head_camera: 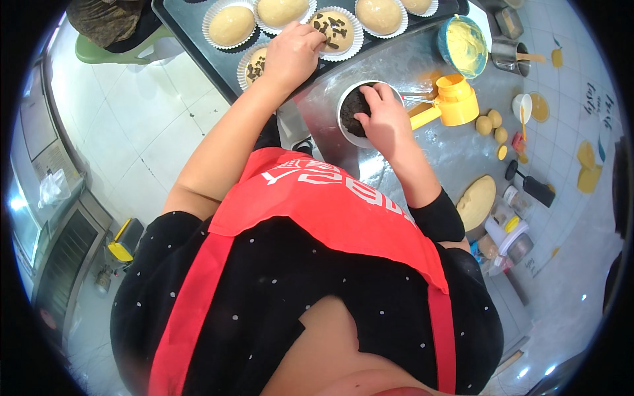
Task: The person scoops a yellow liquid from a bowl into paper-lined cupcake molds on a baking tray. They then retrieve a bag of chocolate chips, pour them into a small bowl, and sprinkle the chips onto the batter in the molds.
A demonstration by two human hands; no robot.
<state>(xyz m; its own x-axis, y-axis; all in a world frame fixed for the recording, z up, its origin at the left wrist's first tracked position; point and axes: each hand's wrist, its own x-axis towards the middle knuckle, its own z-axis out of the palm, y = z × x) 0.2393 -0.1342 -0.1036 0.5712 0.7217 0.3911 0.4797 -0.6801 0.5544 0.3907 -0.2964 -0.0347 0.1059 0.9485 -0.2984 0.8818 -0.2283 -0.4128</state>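
My left hand is over the dark baking tray, its fingertips bunched at the edge of a dough bun in a white pleated paper cup. Dark chocolate pieces lie on top of that bun. Whether the fingers hold any pieces is hidden. Partly behind my left wrist sits another bun with smaller dark bits on it. My right hand reaches into a white bowl of dark crumbly bits, thumb and fingers apart. Plain glossy buns fill other cups on the tray.
On the steel table are a yellow sifter, a blue bowl of pale yellow filling, a steel pot, small dough balls, a large dough piece and a black spatula. A green stool stands left of the tray.
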